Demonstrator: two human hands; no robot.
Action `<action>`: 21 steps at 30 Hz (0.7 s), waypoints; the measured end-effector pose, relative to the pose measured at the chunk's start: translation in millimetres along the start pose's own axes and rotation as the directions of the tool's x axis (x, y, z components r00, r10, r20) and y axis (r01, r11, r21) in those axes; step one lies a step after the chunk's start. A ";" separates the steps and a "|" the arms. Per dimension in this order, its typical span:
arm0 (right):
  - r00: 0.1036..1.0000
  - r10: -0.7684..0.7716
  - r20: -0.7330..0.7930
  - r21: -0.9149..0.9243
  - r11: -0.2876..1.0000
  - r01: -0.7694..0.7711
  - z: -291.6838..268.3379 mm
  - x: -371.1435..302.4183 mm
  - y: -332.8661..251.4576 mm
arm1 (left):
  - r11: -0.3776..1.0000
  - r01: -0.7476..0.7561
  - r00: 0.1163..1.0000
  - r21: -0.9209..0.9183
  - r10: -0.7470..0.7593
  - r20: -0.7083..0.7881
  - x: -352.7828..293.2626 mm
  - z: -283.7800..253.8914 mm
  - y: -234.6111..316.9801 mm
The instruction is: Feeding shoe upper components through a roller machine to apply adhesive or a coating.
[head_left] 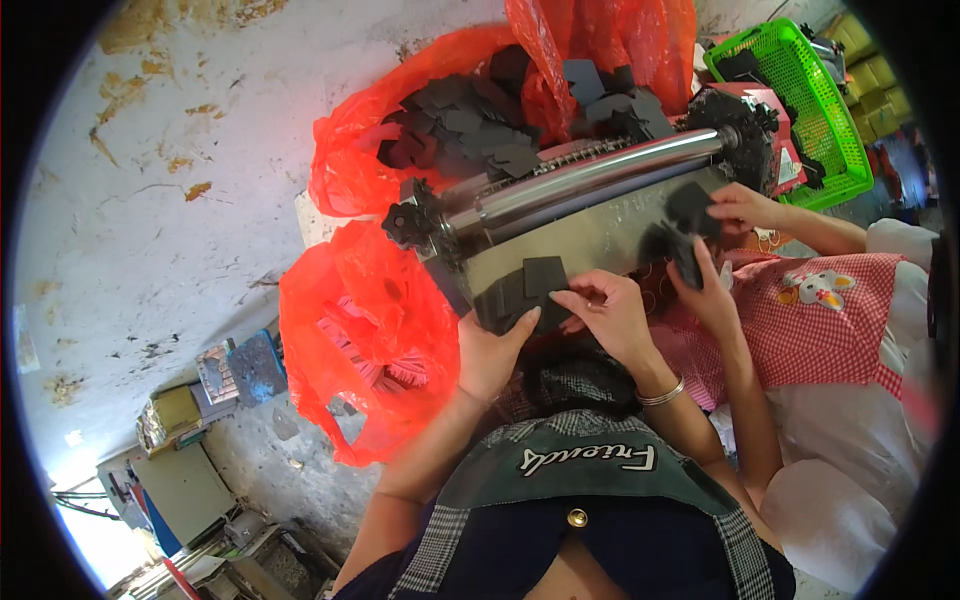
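A machine with a shiny metal roller [600, 182] stands before me, a flat metal plate [590, 240] on its near side. At the plate's left end my left hand [490, 355] is closed round the edge of several flat black pieces [500, 300], its thumb on top. A squarish black piece [544, 276] lies over the others on the plate. My right hand [615, 312], a bracelet on its wrist, is closed, its thumb and forefinger pinched at the near edge of these pieces. What its other fingers touch is hidden.
A co-worker's hands [715, 285] hold black pieces at the plate's right end. Behind the roller an orange-red plastic bag [350, 140] holds many black pieces. Another red bag [320, 300] with pink strips is at left. A green basket [845, 130] stands far right.
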State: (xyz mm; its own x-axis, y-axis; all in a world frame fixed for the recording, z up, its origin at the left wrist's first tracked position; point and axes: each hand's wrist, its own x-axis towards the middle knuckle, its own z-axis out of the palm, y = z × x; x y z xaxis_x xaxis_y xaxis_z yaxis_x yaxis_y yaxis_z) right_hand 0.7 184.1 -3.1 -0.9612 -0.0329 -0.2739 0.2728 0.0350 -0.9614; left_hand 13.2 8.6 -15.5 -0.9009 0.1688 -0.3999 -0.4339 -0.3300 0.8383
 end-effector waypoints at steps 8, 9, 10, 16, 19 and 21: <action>0.974 0.078 0.211 0.116 0.988 -0.104 -7.4 11.7 -5.6 | 0.965 -0.020 1.000 -0.261 0.013 -0.028 -5.6 -9.7 -2.9; 0.957 0.107 0.270 0.094 0.986 -0.137 -9.1 12.5 -7.6 | 0.963 0.002 1.000 -0.270 -0.008 -0.018 -6.9 -14.0 -3.2; 0.956 0.102 0.274 0.092 0.987 -0.132 -12.5 14.3 -9.0 | 0.960 0.025 1.000 -0.278 -0.029 -0.008 -7.4 -16.7 -4.2; 0.931 0.271 0.245 0.033 0.957 -0.287 -15.6 26.1 -22.3 | 0.991 -0.063 0.988 -0.122 0.045 -0.147 -5.4 -14.4 -10.0; 0.901 0.229 0.368 -0.040 0.972 -0.231 -12.5 27.0 -13.8 | 0.994 -0.060 0.990 -0.095 0.047 -0.133 -3.9 -13.0 -11.2; 0.892 0.296 0.341 -0.032 0.952 -0.304 -19.8 27.4 -9.5 | 0.993 -0.058 0.988 -0.103 0.042 -0.149 -4.4 -13.8 -15.7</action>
State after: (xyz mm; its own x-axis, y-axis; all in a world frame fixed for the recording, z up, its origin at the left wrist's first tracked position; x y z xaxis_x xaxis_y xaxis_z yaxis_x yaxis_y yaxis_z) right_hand -29.1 202.6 -0.9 -0.7628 -0.3592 -0.5377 0.5506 0.0753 -0.8314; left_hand 23.9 0.3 -32.0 -0.9099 0.0148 -0.4145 -0.3795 -0.4330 0.8176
